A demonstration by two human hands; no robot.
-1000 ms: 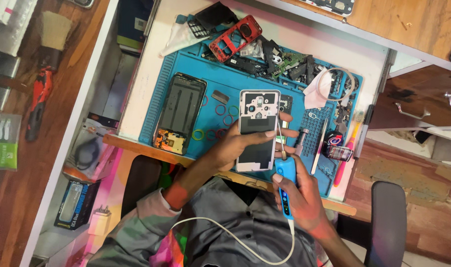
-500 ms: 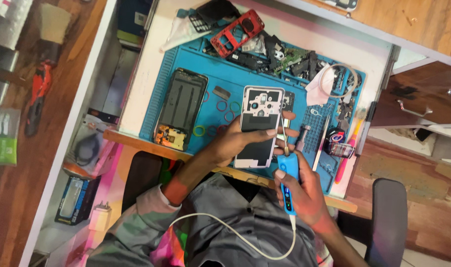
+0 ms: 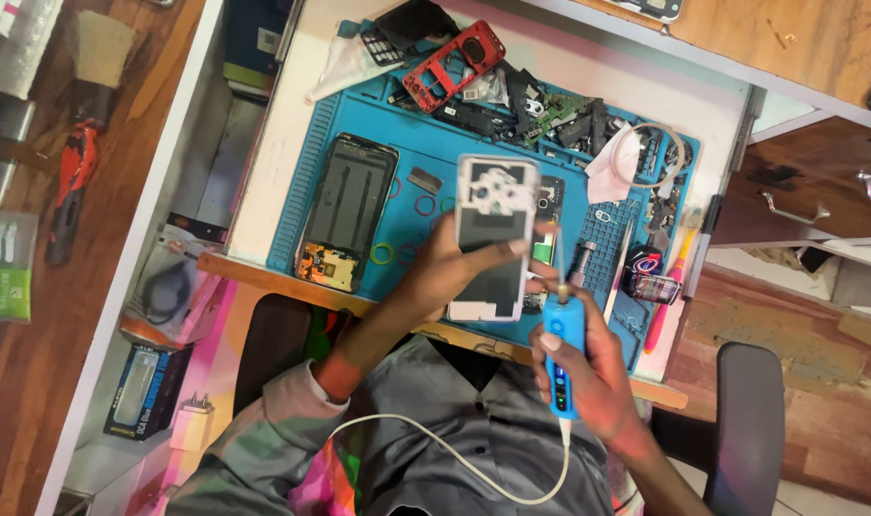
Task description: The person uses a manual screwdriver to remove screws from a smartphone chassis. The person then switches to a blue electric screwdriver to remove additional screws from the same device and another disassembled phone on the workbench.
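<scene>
On the white bench, running from the near-left edge up toward the far-right corner: a blue work mat, covering most of the top. Beyond the bench's left edge, a wooden floor with a red-handled tool; off the right end, a wooden drawer unit with metal handles. Near the mat's left edge, a dark phone screen assembly, lying flat, its lower end showing an orange-brown part. Along the mat's far edge, a red phone frame beside a heap of dark boards and parts, then a white cloth toward the far-right corner. In the middle of the mat, lifted above its near edge, a white phone back, gripped by the left hand, fingers wrapped across its lower half, thumb on its right side. Just right of it, at the mat's near edge, a blue electric screwdriver, clasped in the right hand, index finger laid along its top, tip pointing at the phone's lower right edge; exact contact of bit and phone not discernible. From its rear end, a white cable, looping across a grey shirt. Between the two phones, small coloured rings on the mat. Near the mat's right edge, an orange-handled tool and a slim metal tweezer.
</scene>
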